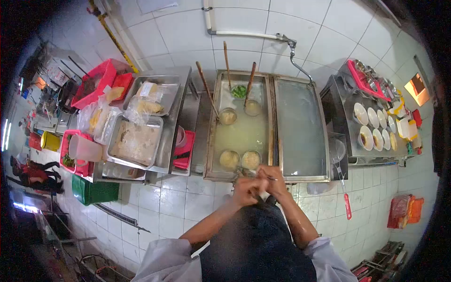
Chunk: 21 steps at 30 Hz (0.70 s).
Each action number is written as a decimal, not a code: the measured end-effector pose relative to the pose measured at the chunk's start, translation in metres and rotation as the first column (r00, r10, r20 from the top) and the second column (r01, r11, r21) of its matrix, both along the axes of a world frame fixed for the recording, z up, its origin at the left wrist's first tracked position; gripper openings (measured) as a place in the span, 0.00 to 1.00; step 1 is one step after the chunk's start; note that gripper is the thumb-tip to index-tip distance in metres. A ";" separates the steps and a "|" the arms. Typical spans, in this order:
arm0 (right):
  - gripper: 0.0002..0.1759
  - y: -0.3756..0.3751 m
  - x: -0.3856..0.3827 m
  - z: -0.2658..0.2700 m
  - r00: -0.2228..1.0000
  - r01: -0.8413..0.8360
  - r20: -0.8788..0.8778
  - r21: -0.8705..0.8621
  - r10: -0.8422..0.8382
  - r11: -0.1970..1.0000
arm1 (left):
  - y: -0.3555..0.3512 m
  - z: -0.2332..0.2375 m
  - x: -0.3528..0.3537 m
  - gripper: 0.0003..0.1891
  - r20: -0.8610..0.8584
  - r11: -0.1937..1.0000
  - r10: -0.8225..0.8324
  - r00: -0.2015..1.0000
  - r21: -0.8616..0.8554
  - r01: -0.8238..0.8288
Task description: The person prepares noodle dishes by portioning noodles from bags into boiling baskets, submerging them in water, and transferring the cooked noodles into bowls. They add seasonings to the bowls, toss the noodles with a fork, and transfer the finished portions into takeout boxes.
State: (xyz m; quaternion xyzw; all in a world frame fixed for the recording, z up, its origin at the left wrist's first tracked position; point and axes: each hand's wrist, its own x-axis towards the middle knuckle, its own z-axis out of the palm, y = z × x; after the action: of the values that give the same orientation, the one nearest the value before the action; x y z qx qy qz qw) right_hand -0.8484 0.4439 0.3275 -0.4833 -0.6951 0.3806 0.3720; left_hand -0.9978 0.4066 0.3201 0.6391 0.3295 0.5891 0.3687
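Observation:
Both hands are together just over the front rim of the noodle cooker [210,176]. My left hand [245,191] is closed, its fingers curled. My right hand [273,178] is closed against it, and a small pale patch shows below them; what they hold, if anything, I cannot make out. Just beyond the hands, two strainer baskets of noodles, a left one [229,160] and a right one [252,160], sit in the cloudy water. Farther back stand a noodle strainer [228,116], another noodle strainer [252,108] and a strainer of green leaves [238,91], with long wooden handles.
A water tank [301,127] adjoins the cooker on the right, under a tap [300,66]. Several white bowls [361,114] stand on the right table. At left are a metal tray [135,141], a plastic jug [85,149] and a pink basket [91,84].

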 end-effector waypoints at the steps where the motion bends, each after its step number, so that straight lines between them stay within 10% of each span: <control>1: 0.10 0.000 0.011 0.000 0.999 -0.014 0.029 0.043 0.012 0.999 | 0.013 -0.017 0.001 0.07 0.017 0.948 0.284 0.959 0.143 -0.284; 2: 0.13 0.000 0.033 0.015 0.984 -0.037 0.176 0.138 0.012 0.990 | 0.035 -0.022 0.004 0.12 -0.057 0.726 0.668 0.742 0.272 -0.632; 3: 0.13 -0.008 0.053 0.040 0.991 0.031 0.130 0.013 -0.032 0.999 | 0.079 -0.067 0.002 0.19 0.363 0.757 0.644 0.673 -0.431 -0.492; 5: 0.13 -0.028 0.087 0.077 0.992 0.103 0.084 -0.113 -0.094 0.988 | 0.109 0.020 -0.032 0.18 0.179 0.805 0.496 0.850 -0.461 -0.373; 21: 0.06 -0.061 0.135 0.156 0.997 -0.049 0.073 0.240 0.032 0.970 | 0.082 0.220 -0.001 0.22 0.454 0.958 0.279 0.846 -0.065 -0.280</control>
State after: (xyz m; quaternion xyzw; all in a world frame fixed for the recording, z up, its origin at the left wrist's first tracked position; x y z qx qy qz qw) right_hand -0.7134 0.3832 0.4837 -0.4329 -0.7584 0.2839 0.3961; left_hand -0.9983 0.4884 0.5405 0.4278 0.3216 0.7710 0.3452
